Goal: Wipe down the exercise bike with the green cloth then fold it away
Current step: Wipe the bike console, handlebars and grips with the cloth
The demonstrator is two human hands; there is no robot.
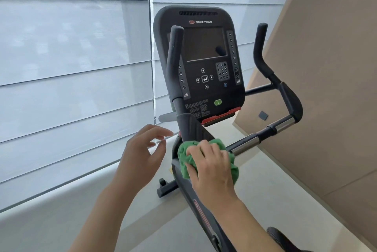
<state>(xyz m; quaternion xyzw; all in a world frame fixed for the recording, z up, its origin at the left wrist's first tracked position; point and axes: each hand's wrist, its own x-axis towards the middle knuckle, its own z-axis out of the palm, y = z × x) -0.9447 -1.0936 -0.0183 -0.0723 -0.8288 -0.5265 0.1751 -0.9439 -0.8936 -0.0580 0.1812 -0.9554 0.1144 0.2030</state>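
— What are my fingers [199, 149] doing now?

— On my right hand [212, 167] they are curled down over the green cloth [184, 162], and the cloth is bunched up under my palm. I press it on the exercise bike [204, 64], right where the handlebar [263, 135] meets the post under the screen.

— And my other hand?

— My left hand [142, 153] holds nothing. Its fingers are loose and a bit apart, and it floats just beside the post, to the left of the cloth.

— Which way do I wipe next?

— I think along the shiny bar. It runs long, up and to the right, away from my right hand. My right hand is the near one, so it can slide there. My right arm comes in from low on the right, with the back of my hand facing up.

— Is the folding done?

— Not yet.
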